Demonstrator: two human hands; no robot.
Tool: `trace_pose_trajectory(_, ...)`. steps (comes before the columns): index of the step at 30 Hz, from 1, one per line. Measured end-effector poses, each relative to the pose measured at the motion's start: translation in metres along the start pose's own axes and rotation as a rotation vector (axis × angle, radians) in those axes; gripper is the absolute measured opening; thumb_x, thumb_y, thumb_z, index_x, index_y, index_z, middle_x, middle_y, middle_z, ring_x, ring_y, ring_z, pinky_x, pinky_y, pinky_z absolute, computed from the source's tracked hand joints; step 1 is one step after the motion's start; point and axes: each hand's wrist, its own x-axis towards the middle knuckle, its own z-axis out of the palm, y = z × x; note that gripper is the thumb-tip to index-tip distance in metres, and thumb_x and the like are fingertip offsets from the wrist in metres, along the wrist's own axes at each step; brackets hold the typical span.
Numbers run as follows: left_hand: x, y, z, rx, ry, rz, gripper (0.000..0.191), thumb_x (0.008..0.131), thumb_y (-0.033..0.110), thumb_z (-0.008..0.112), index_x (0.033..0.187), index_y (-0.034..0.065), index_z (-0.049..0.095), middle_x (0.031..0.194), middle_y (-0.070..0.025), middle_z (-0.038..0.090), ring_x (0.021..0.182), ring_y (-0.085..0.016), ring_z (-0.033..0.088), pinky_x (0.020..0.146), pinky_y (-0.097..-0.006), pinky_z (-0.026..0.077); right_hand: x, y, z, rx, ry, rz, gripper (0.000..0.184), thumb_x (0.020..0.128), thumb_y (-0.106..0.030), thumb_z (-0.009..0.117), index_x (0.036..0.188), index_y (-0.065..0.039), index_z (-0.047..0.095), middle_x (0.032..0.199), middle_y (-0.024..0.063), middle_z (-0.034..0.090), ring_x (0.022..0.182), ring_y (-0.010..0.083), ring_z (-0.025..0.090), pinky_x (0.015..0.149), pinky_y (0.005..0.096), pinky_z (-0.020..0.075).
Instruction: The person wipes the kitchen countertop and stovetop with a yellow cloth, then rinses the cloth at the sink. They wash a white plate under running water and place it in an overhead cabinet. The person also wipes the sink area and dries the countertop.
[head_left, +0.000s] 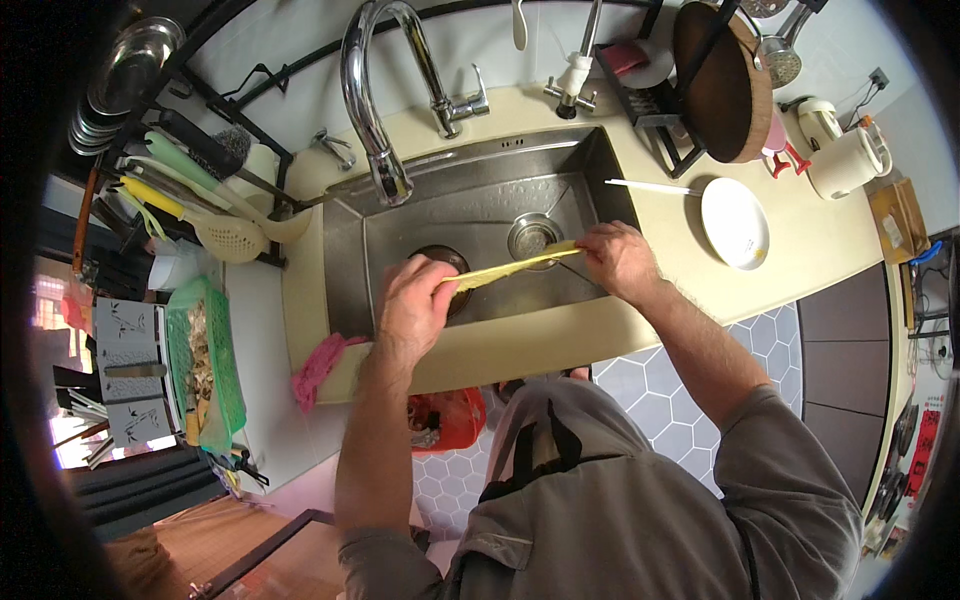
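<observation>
A yellow cloth (510, 271) is stretched between my two hands over the stainless steel sink (465, 202). My left hand (416, 307) grips its left end, thumb and fingers pinched together. At the other end, my right hand (619, 259) holds the cloth near the sink's right side. Below the cloth, the round drain strainer (535, 238) shows in the sink floor. A dark round dish or lid (442, 256) lies in the sink, partly hidden by my left hand. The chrome faucet (390, 176) arches over the back left of the basin.
On the right counter (817, 232) are a white plate (735, 223) and white chopsticks (652, 187). A rack (649, 116) holds a large wok (712, 90). To the left, a utensil holder stands near a pink cloth (322, 367). Beneath the counter sits a red bin (457, 420).
</observation>
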Motion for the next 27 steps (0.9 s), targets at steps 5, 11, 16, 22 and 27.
trace_pose_trajectory(5, -0.038, -0.002, -0.040, 0.088, 0.026, -0.133, 0.008, 0.082, 0.007, 0.067, 0.089, 0.0068, 0.065, 0.085, -0.0107, 0.060, 0.080, -0.033, 0.058, 0.071, -0.0424, 0.045, 0.019, -0.038, 0.027, 0.192, -0.059, -0.006, 0.019, 0.082, -0.012, 0.064, 0.099, -0.011, 0.072, 0.097, 0.0092, 0.070, 0.093, 0.0277, 0.066, 0.083, 0.0378, 0.0535)
trace_pose_trajectory(11, -0.115, 0.025, -0.086, 0.379, 0.008, -0.308, 0.011, 0.082, 0.008, 0.065, 0.093, 0.0077, 0.065, 0.091, -0.0123, 0.058, 0.084, -0.033, 0.058, 0.071, -0.0425, 0.047, 0.065, -0.118, 0.069, 0.431, -0.155, -0.074, 0.025, 0.081, -0.009, 0.064, 0.105, -0.012, 0.070, 0.104, 0.0112, 0.069, 0.095, 0.0311, 0.066, 0.085, 0.0401, 0.0527)
trace_pose_trajectory(16, -0.171, 0.069, -0.023, 0.086, -0.160, -0.331, 0.019, 0.084, 0.015, 0.061, 0.103, 0.0091, 0.065, 0.092, -0.0148, 0.061, 0.089, -0.035, 0.060, 0.077, -0.0454, 0.049, 0.050, -0.110, 0.093, 0.429, -0.037, -0.230, 0.028, 0.080, -0.005, 0.064, 0.104, -0.016, 0.071, 0.115, 0.0104, 0.065, 0.103, 0.0329, 0.063, 0.088, 0.0428, 0.0505)
trace_pose_trajectory(22, -0.182, 0.058, 0.064, -0.411, -0.414, -0.550, 0.021, 0.087, 0.019, 0.061, 0.099, 0.0021, 0.064, 0.101, -0.0195, 0.065, 0.094, -0.037, 0.063, 0.079, -0.0426, 0.051, 0.005, -0.068, 0.105, 0.114, -0.271, -0.145, 0.042, 0.074, -0.011, 0.067, 0.116, -0.013, 0.066, 0.125, 0.0145, 0.060, 0.120, 0.0321, 0.053, 0.103, 0.0477, 0.0380)
trace_pose_trajectory(27, -0.183, -0.007, 0.058, -0.079, 0.291, -0.895, 0.019, 0.085, 0.019, 0.063, 0.092, 0.0007, 0.065, 0.088, -0.0185, 0.065, 0.084, -0.036, 0.063, 0.077, -0.0440, 0.050, -0.033, -0.098, 0.088, 0.277, -0.433, -0.279, 0.053, 0.072, -0.020, 0.070, 0.124, -0.015, 0.061, 0.134, 0.0145, 0.052, 0.127, 0.0341, 0.047, 0.109, 0.0501, 0.0334)
